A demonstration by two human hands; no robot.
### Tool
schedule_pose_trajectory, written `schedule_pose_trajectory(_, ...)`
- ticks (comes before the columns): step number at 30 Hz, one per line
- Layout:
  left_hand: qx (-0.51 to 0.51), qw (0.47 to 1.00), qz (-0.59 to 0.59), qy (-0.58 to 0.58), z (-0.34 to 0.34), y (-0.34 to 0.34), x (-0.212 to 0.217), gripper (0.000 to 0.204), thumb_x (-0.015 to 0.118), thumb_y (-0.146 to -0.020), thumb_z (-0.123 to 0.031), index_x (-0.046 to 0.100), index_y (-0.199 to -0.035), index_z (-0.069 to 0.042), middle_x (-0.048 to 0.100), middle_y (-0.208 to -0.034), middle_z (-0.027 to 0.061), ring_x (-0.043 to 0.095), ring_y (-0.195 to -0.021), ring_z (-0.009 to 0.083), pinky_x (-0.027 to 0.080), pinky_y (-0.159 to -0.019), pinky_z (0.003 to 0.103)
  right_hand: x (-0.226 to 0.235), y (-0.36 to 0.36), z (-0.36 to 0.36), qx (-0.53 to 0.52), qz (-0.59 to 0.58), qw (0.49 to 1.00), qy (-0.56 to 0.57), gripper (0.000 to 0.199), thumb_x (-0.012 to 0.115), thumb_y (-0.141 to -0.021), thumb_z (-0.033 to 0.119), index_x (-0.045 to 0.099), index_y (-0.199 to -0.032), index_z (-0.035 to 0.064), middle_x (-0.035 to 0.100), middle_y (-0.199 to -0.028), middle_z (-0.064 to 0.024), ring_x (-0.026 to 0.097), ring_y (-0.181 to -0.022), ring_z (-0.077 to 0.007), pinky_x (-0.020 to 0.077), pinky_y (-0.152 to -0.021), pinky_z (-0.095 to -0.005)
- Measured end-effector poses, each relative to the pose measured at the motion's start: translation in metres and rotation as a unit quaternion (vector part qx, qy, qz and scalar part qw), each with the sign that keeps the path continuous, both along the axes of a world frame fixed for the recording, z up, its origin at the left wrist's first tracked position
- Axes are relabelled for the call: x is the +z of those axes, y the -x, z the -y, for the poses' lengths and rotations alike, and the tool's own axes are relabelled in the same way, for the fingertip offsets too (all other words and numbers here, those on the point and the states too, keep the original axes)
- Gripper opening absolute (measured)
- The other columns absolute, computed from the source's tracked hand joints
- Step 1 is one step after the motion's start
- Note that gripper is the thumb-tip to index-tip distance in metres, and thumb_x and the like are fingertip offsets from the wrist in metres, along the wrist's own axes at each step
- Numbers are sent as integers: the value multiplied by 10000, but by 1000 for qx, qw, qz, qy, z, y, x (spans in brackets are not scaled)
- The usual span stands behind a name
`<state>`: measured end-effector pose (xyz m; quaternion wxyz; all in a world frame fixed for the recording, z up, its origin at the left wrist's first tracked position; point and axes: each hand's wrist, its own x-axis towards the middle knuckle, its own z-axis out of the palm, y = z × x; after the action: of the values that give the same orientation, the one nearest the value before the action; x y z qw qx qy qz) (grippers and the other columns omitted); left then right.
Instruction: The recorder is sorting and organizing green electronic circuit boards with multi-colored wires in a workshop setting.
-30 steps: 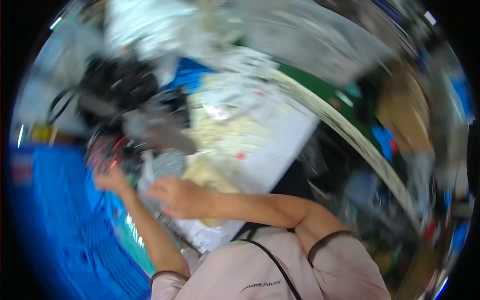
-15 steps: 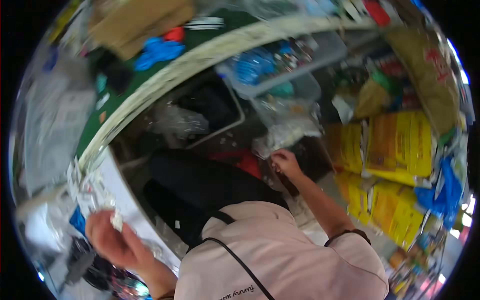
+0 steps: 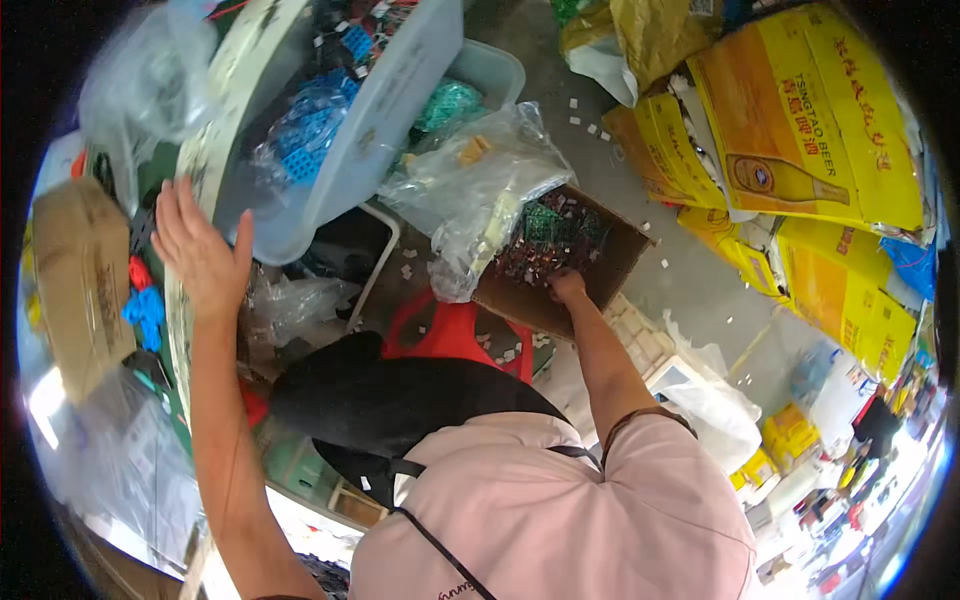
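Note:
My left hand (image 3: 203, 250) is open and flat, with fingers stretched out and the thumb apart. It lies against the pale edge of the table, beside a large translucent plastic bin (image 3: 375, 130). At the lower right, my right hand (image 3: 567, 287) reaches into an open cardboard box (image 3: 625, 258) on the floor. Its fingers are curled among small reddish-brown pieces (image 3: 520, 262); whatever they hold is hidden. A green grid-like clump (image 3: 548, 226) rests on those pieces. Against the box's left side leans a clear plastic bag (image 3: 440, 190) with cream-coloured pieces.
Blue grid-like parts (image 3: 305, 150) lie in the bin. A red plastic stool (image 3: 445, 335) stands by my legs. Yellow cartons (image 3: 800, 130) are stacked at the right. On the table are a brown carton (image 3: 80, 280) and a blue crumpled item (image 3: 145, 315). White scraps dot the floor.
My view has swung right and closer to the box. The left hand, earlier pinching a small white piece, is now empty and spread at the table edge. My right hand has moved into the box.

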<state>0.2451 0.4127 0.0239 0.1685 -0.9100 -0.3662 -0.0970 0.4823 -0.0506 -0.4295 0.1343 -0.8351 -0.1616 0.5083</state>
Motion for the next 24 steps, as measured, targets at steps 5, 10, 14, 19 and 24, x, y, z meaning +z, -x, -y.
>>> schedule_pose_trajectory(5, 25, 998, -45, -47, 3, -11, -9, 861, 661, -798, -432, 258, -1434, -14, 347, -1441, 178, 337, -1324, 361, 261, -1032, 565, 17, -4, -52, 19, 55, 997, 57, 516, 671, -774, 336, 569, -1158, 7, 620, -1110, -250, 617, -1022, -363, 510, -841, -442)
schedule_pose_trajectory(10, 2, 995, -74, -67, 0, -14, -13, 889, 662, -802, -424, 215, -1427, 23, 359, -1421, 208, 375, -1285, 372, 303, -1009, 524, 36, -15, -133, -209, -67, 975, -37, 604, 628, -818, 424, 523, -1257, 22, 595, -1178, -240, 597, -1077, -335, 497, -890, -411)
schedule_pose_trajectory(14, -26, 992, -92, -85, -2, -26, -13, 887, 659, -807, -423, 211, -1413, 46, 368, -1392, 247, 399, -1248, 390, 326, -1000, 491, 48, 70, -235, -625, -323, 592, -394, 449, 400, -943, 363, 516, -1284, 95, 617, -1170, -116, 529, -1119, -308, 364, -1012, -418)
schedule_pose_trajectory(19, -15, 990, -110, -86, -2, -22, -14, 888, 655, -810, -435, 220, -1405, 60, 378, -1373, 258, 406, -1232, 400, 329, -1000, 498, 39, 80, -235, -452, -182, 849, -203, 397, 379, -957, 254, 495, -1304, 100, 563, -1254, -113, 509, -1166, -267, 365, -1009, -386)
schedule_pose_trajectory(24, -6, 989, -120, -90, -4, -14, -18, 908, 653, -798, -458, 227, -1406, 64, 381, -1362, 260, 414, -1221, 398, 334, -1005, 497, 33, 42, -194, -469, -216, 807, -285, 500, 493, -932, 344, 428, -1357, 89, 528, -1295, -122, 498, -1190, -271, 434, -973, -356)
